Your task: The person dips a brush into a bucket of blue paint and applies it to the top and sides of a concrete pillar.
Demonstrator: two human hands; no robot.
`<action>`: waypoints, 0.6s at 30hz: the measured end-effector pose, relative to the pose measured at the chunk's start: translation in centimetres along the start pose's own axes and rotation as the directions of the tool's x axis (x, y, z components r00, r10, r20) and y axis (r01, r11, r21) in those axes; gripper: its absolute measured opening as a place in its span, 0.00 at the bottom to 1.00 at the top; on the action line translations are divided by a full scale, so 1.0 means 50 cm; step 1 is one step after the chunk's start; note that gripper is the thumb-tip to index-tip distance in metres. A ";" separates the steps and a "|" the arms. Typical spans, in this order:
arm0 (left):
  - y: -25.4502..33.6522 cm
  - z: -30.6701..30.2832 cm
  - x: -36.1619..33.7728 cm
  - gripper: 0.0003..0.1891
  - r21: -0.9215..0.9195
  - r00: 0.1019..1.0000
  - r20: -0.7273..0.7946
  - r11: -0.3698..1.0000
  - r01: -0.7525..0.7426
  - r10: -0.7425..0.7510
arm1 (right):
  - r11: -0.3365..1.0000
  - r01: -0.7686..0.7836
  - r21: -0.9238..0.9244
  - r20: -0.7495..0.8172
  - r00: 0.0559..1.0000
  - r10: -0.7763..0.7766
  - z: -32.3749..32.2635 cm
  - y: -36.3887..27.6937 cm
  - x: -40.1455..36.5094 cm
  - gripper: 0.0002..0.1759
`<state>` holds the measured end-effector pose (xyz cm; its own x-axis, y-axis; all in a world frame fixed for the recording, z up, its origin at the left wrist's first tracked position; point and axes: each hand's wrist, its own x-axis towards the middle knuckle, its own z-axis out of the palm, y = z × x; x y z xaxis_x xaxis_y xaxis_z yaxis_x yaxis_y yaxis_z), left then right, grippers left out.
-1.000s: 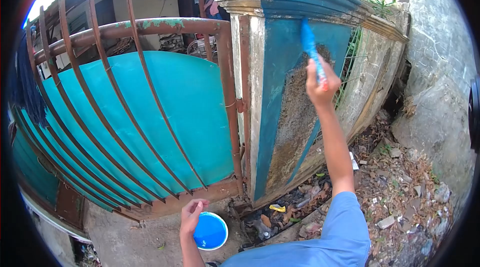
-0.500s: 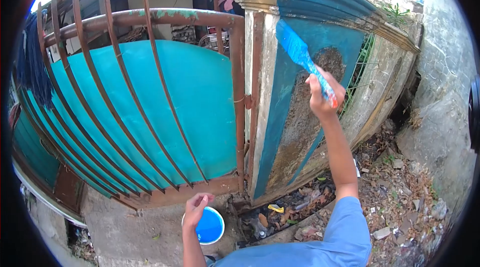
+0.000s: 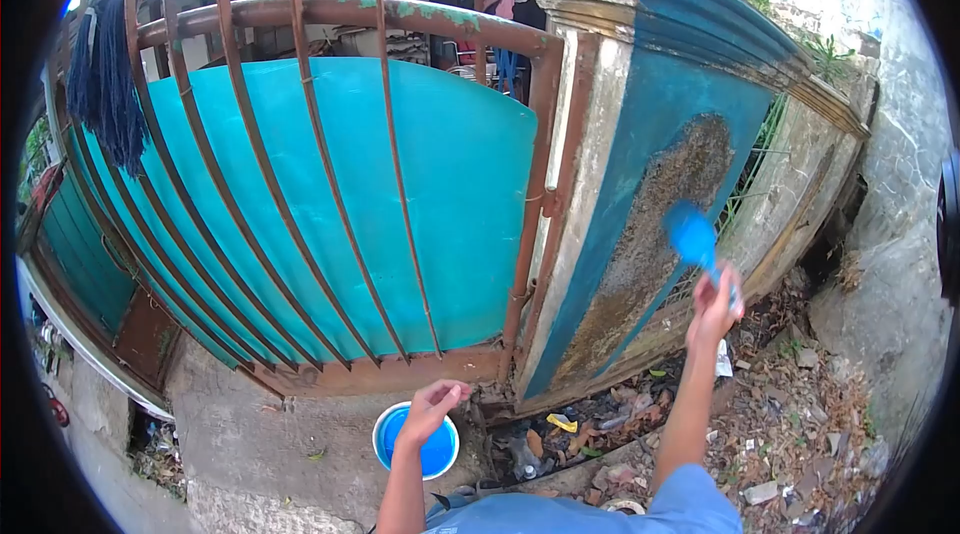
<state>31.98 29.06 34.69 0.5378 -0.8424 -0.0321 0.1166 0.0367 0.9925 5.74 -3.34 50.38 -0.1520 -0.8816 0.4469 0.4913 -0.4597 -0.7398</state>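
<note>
My right hand [image 3: 713, 309] is closed around the handle of a paintbrush [image 3: 693, 236]. Its bristles are coated in bright blue and overlap the right side of a pillar [image 3: 697, 84]. Darker blue paint covers much of that pillar face, around a rough bare patch [image 3: 668, 196] of brown and grey. Lower down, my left hand [image 3: 437, 408] has its fingers curled together, with nothing visible in them. Partly behind this hand, a white bucket [image 3: 456, 456] of blue paint stands on the concrete.
Left of the pillar is a gate with brown bars [image 3: 262, 159] and a turquoise panel [image 3: 455, 204]. A dark blue mop head [image 3: 103, 94] hangs on its bars. Rubble and dry leaves [image 3: 775, 424] lie at the pillar's foot, beside a grey wall [image 3: 895, 194].
My right hand has brought the brush down from the pillar's upper left edge, towards its right side. My left hand stays low by the bucket. The view has shifted left.
</note>
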 end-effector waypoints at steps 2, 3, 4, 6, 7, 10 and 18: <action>-0.001 -0.001 -0.001 0.13 -0.002 0.999 0.013 1.000 0.029 -0.029 | 0.974 -0.217 0.061 0.029 0.976 0.215 -0.058 0.058 -0.108 0.12; -0.003 -0.001 0.002 0.13 -0.003 1.000 0.013 1.000 0.026 -0.025 | 0.926 -0.355 0.130 -0.026 0.932 0.361 -0.071 0.082 -0.168 0.15; -0.005 -0.002 0.005 0.13 -0.005 0.999 0.025 0.999 0.044 -0.044 | 0.865 -0.478 0.149 0.012 0.876 0.482 -0.090 0.098 -0.229 0.21; -0.010 -0.013 0.016 0.15 -0.012 0.994 0.079 0.997 0.073 -0.072 | 0.730 -0.662 0.170 0.187 0.749 0.636 -0.160 0.147 -0.335 0.31; -0.006 -0.016 0.020 0.15 -0.009 0.995 0.079 0.998 0.068 -0.067 | 0.668 -0.716 0.202 0.174 0.697 0.695 -0.156 0.149 -0.393 0.34; -0.013 -0.028 0.042 0.16 0.015 0.986 0.143 0.996 0.084 -0.085 | 0.346 -0.938 0.024 0.013 0.346 0.938 -0.214 0.194 -0.514 0.32; -0.012 -0.041 0.067 0.15 -0.046 0.958 0.275 0.994 0.095 -0.079 | 0.106 -0.755 -0.648 -0.083 0.208 0.975 -0.262 0.263 -0.644 0.12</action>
<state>35.41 27.30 33.73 0.2763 -0.9580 -0.0764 0.2059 -0.0187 0.9784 5.88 17.58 19.67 0.3765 -0.6399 -0.6699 -0.3887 0.5472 -0.7412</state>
